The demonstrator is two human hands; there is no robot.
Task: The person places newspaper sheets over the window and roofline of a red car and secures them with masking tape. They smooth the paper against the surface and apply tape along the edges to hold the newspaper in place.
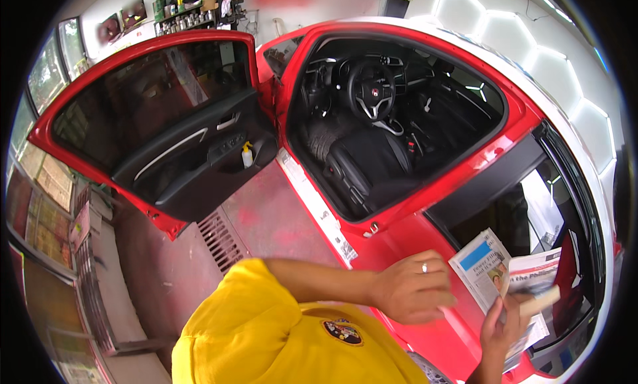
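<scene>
My right hand point(503, 322) is closed on a folded newspaper point(480, 271), thumb and fingers pressing its lower part. A blurred, cream-coloured block-like piece point(540, 301) sticks out at the fingers of that hand; its kind cannot be made out. Left of the newspaper, my left hand point(417, 287) hangs in the air, a ring on one finger. Its fingers are curled inward and the tips are smeared, so what they hold, if anything, is hidden. Both hands are over the side of a red car point(425, 241), beside its dark rear window point(512, 211).
The front door point(229, 151) swings wide to the left, with a yellow-topped spray bottle point(247, 155) in its pocket. Through the door opening show a black seat point(372, 159) and steering wheel point(372, 90). A floor grate point(220, 238) lies below the door. Shelves point(186, 19) stand behind.
</scene>
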